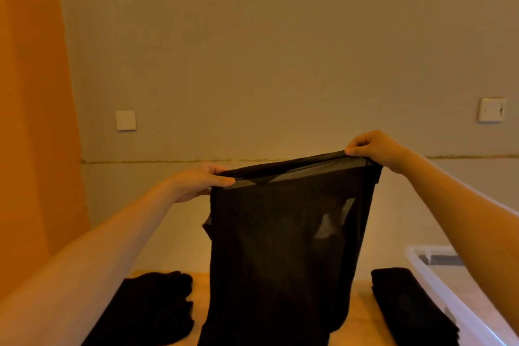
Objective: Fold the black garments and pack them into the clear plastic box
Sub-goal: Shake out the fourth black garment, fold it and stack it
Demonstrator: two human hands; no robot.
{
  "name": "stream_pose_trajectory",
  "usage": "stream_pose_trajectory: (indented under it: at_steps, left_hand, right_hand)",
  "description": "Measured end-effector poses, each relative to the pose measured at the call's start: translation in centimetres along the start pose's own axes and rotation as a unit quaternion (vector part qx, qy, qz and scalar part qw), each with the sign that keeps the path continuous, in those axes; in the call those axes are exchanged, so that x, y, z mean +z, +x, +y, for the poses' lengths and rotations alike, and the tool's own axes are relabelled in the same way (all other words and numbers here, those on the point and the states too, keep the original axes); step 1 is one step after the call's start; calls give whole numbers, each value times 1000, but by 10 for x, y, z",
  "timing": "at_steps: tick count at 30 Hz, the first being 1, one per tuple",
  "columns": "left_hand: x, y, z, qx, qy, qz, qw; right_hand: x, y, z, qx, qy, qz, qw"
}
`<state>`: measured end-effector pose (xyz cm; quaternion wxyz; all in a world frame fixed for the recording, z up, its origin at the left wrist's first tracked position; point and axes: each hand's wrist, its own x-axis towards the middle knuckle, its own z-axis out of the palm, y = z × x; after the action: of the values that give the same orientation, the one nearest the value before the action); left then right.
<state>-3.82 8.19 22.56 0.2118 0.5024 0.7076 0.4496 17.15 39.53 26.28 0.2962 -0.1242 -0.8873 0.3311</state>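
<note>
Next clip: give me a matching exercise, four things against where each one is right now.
Things:
1. sheer garment
2. folded stack
3. loose pile
4. plastic box

Places:
A. table, left side
B. far right, by the folded stack
C. held up by both hands
D. table, between sheer garment and box

Pairs: 1-C, 2-D, 3-A, 4-B

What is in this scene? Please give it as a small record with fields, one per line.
held item: sheer black garment, hanging upright, stretched by its top edge
left hand: pinches the top left corner
right hand: pinches the top right corner
left of the garment: loose black garment pile on the wooden table
right of the garment: folded black garment, beside the box
box: clear plastic box at the right; contents unclear
wall: two white wall plates
</note>
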Motion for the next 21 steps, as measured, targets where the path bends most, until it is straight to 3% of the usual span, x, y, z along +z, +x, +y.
stream_pose_trajectory:
  at_steps: [4,8,12,15,21]
  left_hand:
    - [5,3,9,6,-46,20,999]
    - [37,16,39,23,-5,64,998]
    - [63,32,55,56,23,116,991]
    - [64,31,54,38,20,133,990]
    - [48,10,26,-114,-1,-62,992]
  right_hand:
    - [10,-2,12,22,-2,-15,1000]
    - [43,-6,-22,-8,25,-122,992]
    - [97,-8,-58,-9,123,-281,952]
    - [113,-7,-59,-9,118,-286,951]
    - [103,-4,-53,-3,223,-264,938]
